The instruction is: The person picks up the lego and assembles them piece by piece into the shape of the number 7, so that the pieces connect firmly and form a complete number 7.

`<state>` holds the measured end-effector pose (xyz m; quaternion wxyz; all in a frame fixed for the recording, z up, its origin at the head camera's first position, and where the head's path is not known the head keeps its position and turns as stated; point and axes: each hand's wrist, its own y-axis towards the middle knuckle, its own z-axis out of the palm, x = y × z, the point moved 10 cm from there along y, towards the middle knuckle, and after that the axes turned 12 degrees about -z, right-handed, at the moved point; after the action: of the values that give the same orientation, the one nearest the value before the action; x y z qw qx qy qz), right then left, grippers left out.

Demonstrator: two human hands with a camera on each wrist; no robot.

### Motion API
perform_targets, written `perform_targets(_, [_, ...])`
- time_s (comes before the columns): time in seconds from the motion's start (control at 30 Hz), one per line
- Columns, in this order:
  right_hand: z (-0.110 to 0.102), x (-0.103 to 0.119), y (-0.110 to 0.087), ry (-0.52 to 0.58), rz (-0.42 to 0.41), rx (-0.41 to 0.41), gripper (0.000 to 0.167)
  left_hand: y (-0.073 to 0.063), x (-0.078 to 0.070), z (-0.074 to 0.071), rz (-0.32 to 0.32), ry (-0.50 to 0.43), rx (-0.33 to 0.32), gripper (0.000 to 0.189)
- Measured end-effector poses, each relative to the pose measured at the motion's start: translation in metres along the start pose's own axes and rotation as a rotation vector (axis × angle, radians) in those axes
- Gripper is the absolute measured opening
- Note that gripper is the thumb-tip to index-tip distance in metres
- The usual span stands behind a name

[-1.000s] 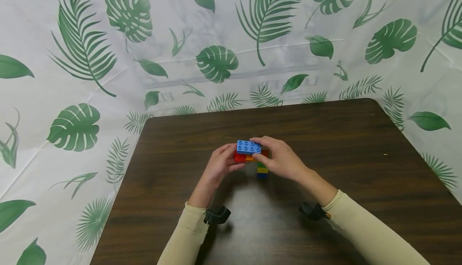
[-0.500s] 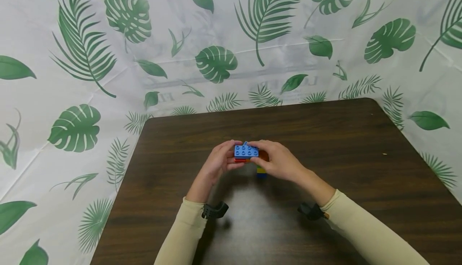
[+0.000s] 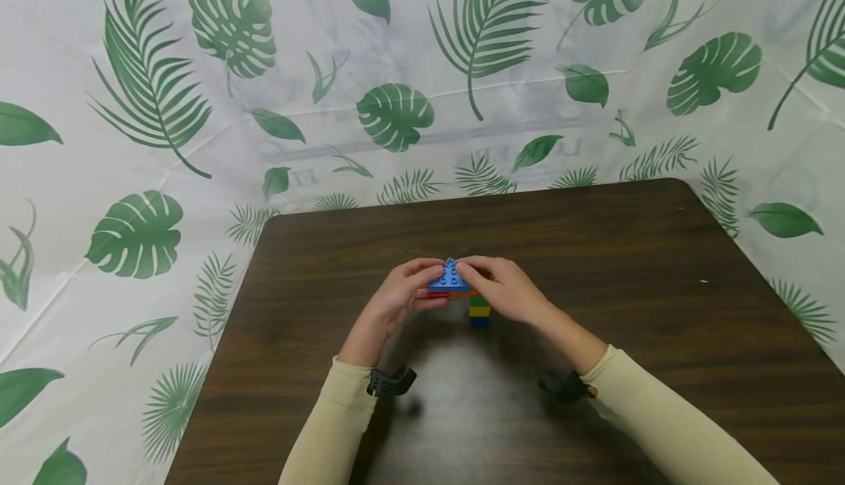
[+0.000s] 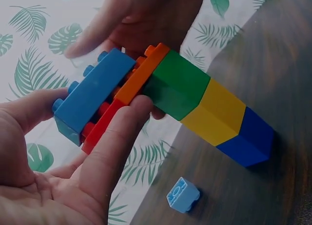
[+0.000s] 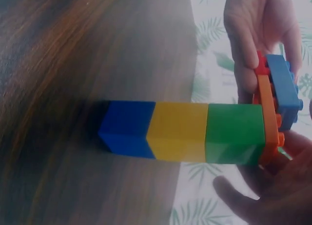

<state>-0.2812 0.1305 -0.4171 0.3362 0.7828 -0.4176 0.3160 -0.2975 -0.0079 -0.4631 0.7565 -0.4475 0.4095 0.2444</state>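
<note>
A blue toy building brick [image 4: 92, 95] lies over a red brick [image 4: 101, 126] and an orange brick [image 4: 142, 73], with some studs showing between. Below the orange one stands an upright column: green brick [image 5: 235, 132], yellow brick [image 5: 178, 131] and dark blue brick [image 5: 127, 127], on the table. My left hand [image 3: 403, 290] grips the left end, thumb on the blue brick and fingers under the red one. From the right, my right hand [image 3: 508, 290] holds the blue brick's other end, thumb over its studs in the head view; its fingers behind are partly hidden.
A small light blue brick [image 4: 183, 194] lies on its side on the dark wood table [image 3: 594, 250], close to the column. A white curtain with green leaves [image 3: 396, 45] hangs behind the table's far edge.
The blue brick has come down over the red and orange bricks. My left thumb has moved onto its top, and my right thumb has shifted from its edge onto its studs.
</note>
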Motion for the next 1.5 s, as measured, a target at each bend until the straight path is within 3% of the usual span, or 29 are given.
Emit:
perform_targets(0.5, [0.018, -0.023, 0.004, 0.208, 0.116, 0.133, 0.047, 0.002, 0.001, 0.002, -0.056, -0.025, 0.122, 0.055])
perform_targets(0.87, [0.023, -0.033, 0.004, 0.205, 0.149, 0.156, 0.046, 0.002, 0.002, 0.002, -0.071, -0.093, 0.132, 0.056])
perform_targets(1.27, [0.028, -0.033, 0.005, 0.306, 0.19, 0.209, 0.052, 0.002, 0.002, 0.001, -0.039, -0.043, 0.115, 0.052])
perform_targets(1.5, [0.028, -0.034, 0.007, 0.305, 0.157, 0.212, 0.051, 0.002, 0.0, 0.001, -0.025, -0.033, 0.108, 0.044])
